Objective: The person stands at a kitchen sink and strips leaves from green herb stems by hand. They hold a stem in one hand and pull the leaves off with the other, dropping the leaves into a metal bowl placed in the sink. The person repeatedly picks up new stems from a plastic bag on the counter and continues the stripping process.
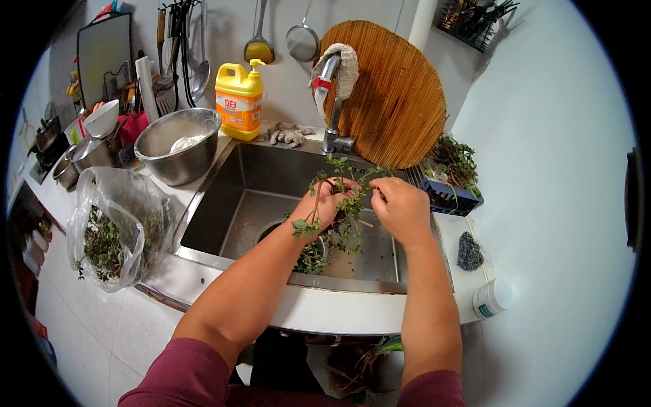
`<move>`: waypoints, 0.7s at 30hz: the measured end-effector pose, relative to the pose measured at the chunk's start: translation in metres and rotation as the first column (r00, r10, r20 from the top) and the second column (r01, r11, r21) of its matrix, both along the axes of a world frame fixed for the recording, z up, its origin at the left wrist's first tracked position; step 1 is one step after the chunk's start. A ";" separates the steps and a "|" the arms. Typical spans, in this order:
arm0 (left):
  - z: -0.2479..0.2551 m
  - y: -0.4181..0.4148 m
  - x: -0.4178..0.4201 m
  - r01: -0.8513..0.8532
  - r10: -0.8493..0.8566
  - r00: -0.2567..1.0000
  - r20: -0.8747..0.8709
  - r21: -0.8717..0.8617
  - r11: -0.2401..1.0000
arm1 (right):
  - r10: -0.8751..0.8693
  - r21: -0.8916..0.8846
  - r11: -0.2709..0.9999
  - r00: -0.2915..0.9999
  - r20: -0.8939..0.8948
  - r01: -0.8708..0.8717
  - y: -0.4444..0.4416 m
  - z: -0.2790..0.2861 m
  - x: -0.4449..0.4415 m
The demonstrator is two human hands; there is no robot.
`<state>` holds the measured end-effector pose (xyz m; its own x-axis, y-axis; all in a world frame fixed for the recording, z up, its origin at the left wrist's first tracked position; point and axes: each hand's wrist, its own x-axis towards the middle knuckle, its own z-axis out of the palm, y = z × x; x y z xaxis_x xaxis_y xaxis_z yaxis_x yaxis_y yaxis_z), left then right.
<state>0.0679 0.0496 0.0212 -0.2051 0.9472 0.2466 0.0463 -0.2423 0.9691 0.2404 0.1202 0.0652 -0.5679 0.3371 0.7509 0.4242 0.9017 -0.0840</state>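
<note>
Over the stainless steel sink [211, 208], my left hand [318, 198] grips a bunch of leafy green stems [351, 208] that look like purslane. Some of the stems are reddish and hang below the fingers. My right hand [404, 206] is just beside it, thumb and forefinger pinched on a sprig at the bunch's right side; the fingertips are partly hidden. Beneath the bunch, more small green leaves [307, 262] fill a round metal container in the sink, mostly hidden by my left forearm. Loose leaf bits dot the sink floor.
A clear plastic bag of greens [104, 249] stands left of the sink, near a steel bowl [175, 160] holding something white. Behind are a yellow detergent jug [238, 104], the faucet [333, 122] and a round wooden board [391, 91]. At right: a blue basket [452, 199], scouring pad [469, 252], white tub [492, 297].
</note>
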 end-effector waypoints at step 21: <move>-0.010 -0.001 -0.003 0.229 -0.263 0.942 0.209 0.175 0.958 | -0.106 -0.720 0.367 0.743 -0.661 -0.589 0.023 0.009 0.026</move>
<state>0.0646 0.0481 0.0116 -0.0373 0.9320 0.3605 -0.2503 -0.3580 0.8996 0.2667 0.1433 0.0743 -0.3810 0.8777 0.2907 -0.2425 0.2085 -0.9475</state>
